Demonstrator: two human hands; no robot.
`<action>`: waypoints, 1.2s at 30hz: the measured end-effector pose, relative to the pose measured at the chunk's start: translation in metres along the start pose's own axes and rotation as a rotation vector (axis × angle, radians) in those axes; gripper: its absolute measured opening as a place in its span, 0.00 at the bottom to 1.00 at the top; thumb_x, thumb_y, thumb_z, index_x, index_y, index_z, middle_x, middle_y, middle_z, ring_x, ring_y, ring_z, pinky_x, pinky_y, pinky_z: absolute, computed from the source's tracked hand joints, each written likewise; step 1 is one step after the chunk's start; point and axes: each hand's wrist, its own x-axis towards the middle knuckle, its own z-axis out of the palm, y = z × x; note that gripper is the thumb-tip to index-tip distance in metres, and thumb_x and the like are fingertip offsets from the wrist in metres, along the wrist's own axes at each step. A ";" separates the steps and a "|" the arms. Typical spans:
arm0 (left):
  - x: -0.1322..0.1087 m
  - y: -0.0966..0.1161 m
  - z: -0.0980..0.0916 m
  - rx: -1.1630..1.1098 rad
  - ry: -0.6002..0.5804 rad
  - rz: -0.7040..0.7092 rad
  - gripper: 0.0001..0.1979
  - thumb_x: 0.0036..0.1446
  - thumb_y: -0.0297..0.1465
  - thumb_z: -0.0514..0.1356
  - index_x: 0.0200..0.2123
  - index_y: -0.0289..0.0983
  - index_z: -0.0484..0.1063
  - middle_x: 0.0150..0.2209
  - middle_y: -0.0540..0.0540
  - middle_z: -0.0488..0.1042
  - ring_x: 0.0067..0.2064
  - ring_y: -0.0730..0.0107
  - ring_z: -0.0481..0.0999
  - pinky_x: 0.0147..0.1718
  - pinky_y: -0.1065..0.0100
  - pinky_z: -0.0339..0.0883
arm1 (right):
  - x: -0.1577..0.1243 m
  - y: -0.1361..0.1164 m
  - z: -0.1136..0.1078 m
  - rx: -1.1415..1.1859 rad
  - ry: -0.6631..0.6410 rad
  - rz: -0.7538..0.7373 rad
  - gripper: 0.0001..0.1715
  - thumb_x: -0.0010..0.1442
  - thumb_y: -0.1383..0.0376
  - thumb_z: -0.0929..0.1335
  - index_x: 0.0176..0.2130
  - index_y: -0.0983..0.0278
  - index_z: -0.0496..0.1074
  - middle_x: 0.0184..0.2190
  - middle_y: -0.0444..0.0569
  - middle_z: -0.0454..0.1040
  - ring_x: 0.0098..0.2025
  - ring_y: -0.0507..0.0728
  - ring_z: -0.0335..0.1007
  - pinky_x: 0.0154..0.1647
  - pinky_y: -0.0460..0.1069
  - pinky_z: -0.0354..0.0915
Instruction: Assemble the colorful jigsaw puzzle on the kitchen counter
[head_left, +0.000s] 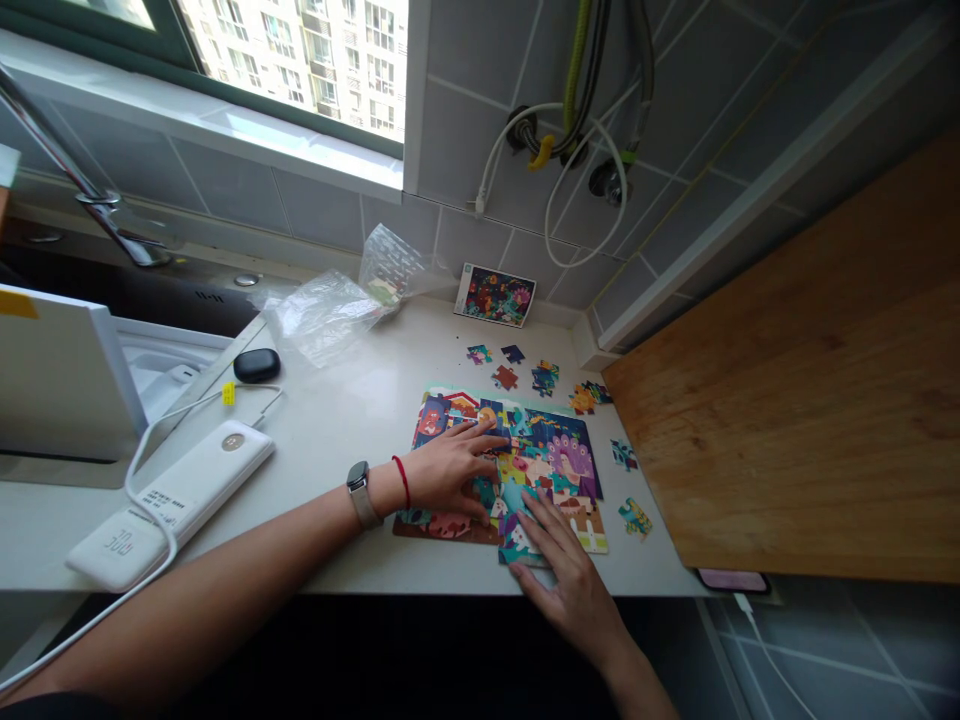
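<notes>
Nearest me, right hand (566, 575) on one puzzle (536, 465) on counter (352, 405), grip I can't tell; left hand (446, 470) spread loose over puzzle. Beyond and right of puzzle, at least eight loose pieces (505, 377); farther back, one card (496, 296).

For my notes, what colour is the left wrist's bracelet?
The bracelet is red, as the head view shows.

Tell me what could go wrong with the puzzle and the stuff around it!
The right hand is spread over the front of the puzzle, so a hard push might shift some pieces.

The loose pieces are scattered on the counter, so one could get bumped away and lost.

The white cable runs close to the left arm; a snag might tug the power bank.
</notes>
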 end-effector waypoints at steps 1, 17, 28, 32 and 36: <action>0.000 0.000 0.000 0.002 -0.002 0.002 0.22 0.57 0.48 0.72 0.47 0.39 0.81 0.71 0.37 0.65 0.73 0.29 0.57 0.68 0.33 0.56 | -0.001 0.000 0.000 -0.001 0.000 0.005 0.34 0.70 0.61 0.70 0.71 0.56 0.65 0.72 0.52 0.64 0.75 0.67 0.54 0.70 0.65 0.65; -0.001 0.001 -0.006 0.037 0.005 -0.001 0.22 0.55 0.50 0.73 0.47 0.42 0.82 0.69 0.38 0.67 0.73 0.32 0.59 0.70 0.38 0.52 | -0.005 0.007 0.000 0.000 -0.031 -0.005 0.34 0.72 0.59 0.69 0.72 0.54 0.63 0.71 0.51 0.65 0.73 0.66 0.59 0.69 0.64 0.67; -0.001 0.003 -0.007 0.071 0.001 0.011 0.21 0.54 0.49 0.74 0.43 0.40 0.83 0.68 0.38 0.68 0.73 0.28 0.56 0.70 0.34 0.52 | -0.002 0.004 -0.003 -0.019 -0.039 -0.066 0.32 0.73 0.61 0.68 0.72 0.56 0.63 0.72 0.53 0.64 0.74 0.65 0.57 0.71 0.64 0.65; -0.001 0.004 -0.010 0.095 -0.015 0.013 0.21 0.55 0.49 0.73 0.43 0.40 0.82 0.68 0.38 0.68 0.73 0.29 0.56 0.69 0.34 0.53 | -0.003 0.006 -0.001 -0.013 -0.036 -0.073 0.32 0.72 0.61 0.69 0.72 0.57 0.63 0.71 0.54 0.65 0.74 0.66 0.57 0.70 0.65 0.65; -0.001 0.004 -0.009 0.064 0.000 0.034 0.23 0.55 0.51 0.72 0.43 0.40 0.82 0.68 0.37 0.69 0.73 0.28 0.57 0.69 0.32 0.52 | -0.004 0.005 0.000 0.021 -0.029 -0.053 0.36 0.71 0.61 0.70 0.73 0.55 0.62 0.71 0.54 0.66 0.75 0.67 0.56 0.71 0.65 0.64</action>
